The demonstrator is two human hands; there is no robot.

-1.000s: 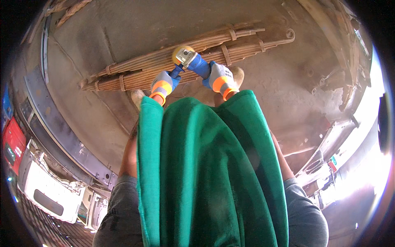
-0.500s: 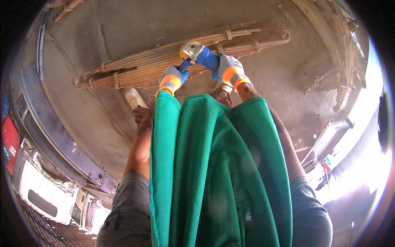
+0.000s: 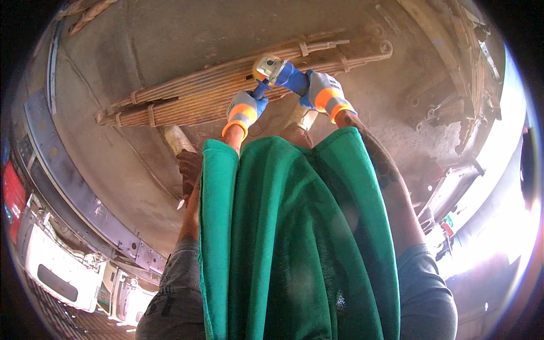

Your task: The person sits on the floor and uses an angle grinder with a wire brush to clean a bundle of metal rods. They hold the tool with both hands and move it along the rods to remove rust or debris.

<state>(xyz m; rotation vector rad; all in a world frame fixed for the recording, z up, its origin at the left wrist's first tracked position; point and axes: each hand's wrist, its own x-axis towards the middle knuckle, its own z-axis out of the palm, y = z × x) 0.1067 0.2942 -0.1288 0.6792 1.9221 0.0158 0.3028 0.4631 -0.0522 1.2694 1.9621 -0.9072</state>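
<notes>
My gloved left hand (image 3: 245, 109) is closed on the blue side handle of an angle grinder (image 3: 275, 69), and my gloved right hand (image 3: 323, 93) grips its blue body. The silver gear head and yellowish disc are over two rusty leaf spring packs (image 3: 175, 112) lying side by side on the floor, banded with clamps. Whether the disc touches the steel I cannot tell. My two boots (image 3: 300, 116) are beside the near pack, partly hidden. Green fabric (image 3: 300, 226) of my clothing hangs between my arms and covers much of the lower view.
A long dark steel rail (image 3: 73, 187) runs along the left, with white vehicle cabs (image 3: 54, 266) and a red panel (image 3: 14, 198) beyond. Rusty metal parts (image 3: 464, 102) lie at the right. A bright opening shows at the far right. A twisted rusty piece (image 3: 90, 17) is at the upper left.
The grinder and both hands have shifted rightward and slightly upward in the picture, while the springs and surroundings have slid left. Both hands keep their grip.
</notes>
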